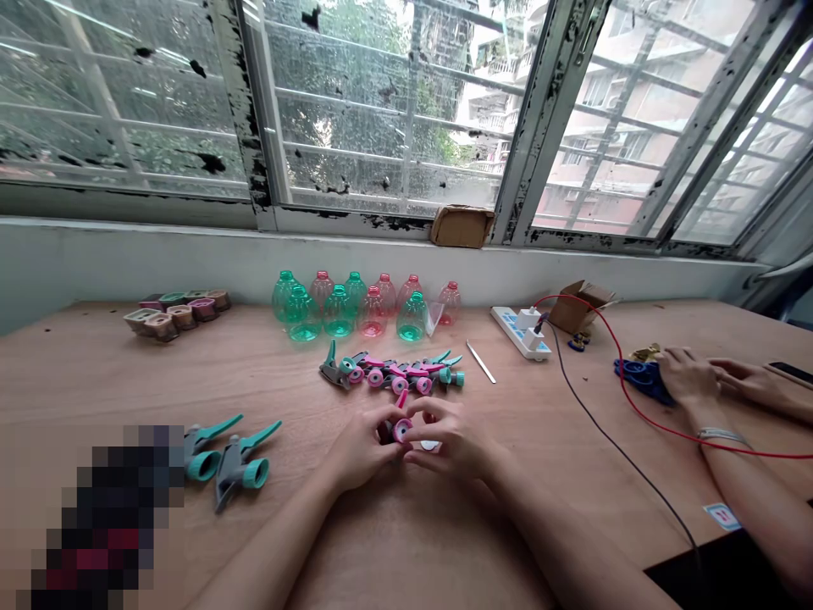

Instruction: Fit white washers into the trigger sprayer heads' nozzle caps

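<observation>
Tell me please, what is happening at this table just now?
A person holds a pink-and-dark spray head in the left hand, while the fingers of the right hand are at its round pink ring. Just beyond lies a row of more spray heads, and behind that stand green and pink bottles without spray heads on them. Two green-and-grey spray heads lie to the left. At the right, another person's hand is at a blue thing.

Held spray head [402, 430]: smooth plastic. Bottles [303, 318]: glossy clear plastic. Tabletop [412, 551]: matt wood. Sill box [462, 228]: cardboard.
</observation>
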Motion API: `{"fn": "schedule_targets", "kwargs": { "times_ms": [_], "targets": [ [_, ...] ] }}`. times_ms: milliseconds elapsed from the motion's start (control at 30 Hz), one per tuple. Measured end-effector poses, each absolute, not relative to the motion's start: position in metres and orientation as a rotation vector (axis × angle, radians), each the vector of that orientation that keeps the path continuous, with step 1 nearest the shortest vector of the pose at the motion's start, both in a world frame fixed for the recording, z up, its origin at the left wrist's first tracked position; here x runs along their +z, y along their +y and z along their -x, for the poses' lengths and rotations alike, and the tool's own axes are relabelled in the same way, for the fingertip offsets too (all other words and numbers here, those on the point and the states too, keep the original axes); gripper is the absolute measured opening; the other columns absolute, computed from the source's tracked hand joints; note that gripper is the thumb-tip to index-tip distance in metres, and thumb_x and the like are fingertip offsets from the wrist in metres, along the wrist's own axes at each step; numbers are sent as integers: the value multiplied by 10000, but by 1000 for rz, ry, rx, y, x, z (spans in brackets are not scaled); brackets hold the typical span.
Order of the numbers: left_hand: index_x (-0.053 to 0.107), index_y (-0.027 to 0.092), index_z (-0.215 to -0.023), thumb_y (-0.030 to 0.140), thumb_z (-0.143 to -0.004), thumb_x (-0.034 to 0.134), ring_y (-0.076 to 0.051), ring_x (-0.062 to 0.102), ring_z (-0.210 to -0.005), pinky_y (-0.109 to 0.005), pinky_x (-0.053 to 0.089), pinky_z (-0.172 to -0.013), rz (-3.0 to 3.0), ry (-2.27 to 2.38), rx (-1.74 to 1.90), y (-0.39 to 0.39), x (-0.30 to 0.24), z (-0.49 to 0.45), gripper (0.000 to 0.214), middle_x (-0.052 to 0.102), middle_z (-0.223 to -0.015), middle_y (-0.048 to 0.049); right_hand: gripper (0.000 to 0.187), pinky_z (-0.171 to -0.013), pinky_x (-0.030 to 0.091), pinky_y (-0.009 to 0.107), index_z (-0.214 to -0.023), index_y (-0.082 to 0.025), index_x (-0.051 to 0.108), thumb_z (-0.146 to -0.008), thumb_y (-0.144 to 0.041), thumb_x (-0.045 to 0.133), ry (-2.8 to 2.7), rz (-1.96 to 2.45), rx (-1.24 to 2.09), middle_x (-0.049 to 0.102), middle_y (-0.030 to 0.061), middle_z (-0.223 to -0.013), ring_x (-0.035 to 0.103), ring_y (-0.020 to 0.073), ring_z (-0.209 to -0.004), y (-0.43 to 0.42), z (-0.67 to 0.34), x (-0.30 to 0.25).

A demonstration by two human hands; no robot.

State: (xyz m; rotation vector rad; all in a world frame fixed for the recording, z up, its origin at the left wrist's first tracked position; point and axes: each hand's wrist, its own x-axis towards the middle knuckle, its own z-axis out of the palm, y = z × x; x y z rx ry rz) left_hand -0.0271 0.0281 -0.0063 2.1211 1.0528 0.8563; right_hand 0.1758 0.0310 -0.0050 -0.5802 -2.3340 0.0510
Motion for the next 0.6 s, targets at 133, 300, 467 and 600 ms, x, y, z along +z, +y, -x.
{"fn": "schedule_targets", "kwargs": {
  "times_ms": [133,300,467,600],
  "targets": [
    [682,170,-976,194,-725,636,-151,592,-755,-228,427,-671,-2120,1036,873,29,-6,26,257,690,-860,-4,177,-782,503,286,-968,-261,685,-839,-377,653,-2345,586,38,609,61,-1109,604,154,-842,32,-175,-7],
    [684,175,-972,204,-735,642,-148,599,-751,-224,418,-665,-2123,1042,876,28,-1,26,242,694,-848,6,170,-756,497,280,-973,-259,660,-834,-358,652,-2367,644,-11,581,67,-1158,591,158,-855,34,-173,-11],
    [677,168,-978,258,-761,635,-143,590,-723,-223,417,-639,-2098,1050,872,27,2,26,239,691,-851,0,300,-748,499,292,-1051,-251,618,-790,-377,696,-2398,672,-13,542,83,-1221,578,163,-844,36,-171,-13],
    [682,172,-951,246,-756,625,-138,578,-705,-220,405,-618,-2110,1050,867,27,0,26,216,685,-831,0,347,-745,495,295,-1077,-248,607,-771,-368,718,-2374,703,9,555,85,-1197,581,186,-905,36,-171,-13]
  ]
}}
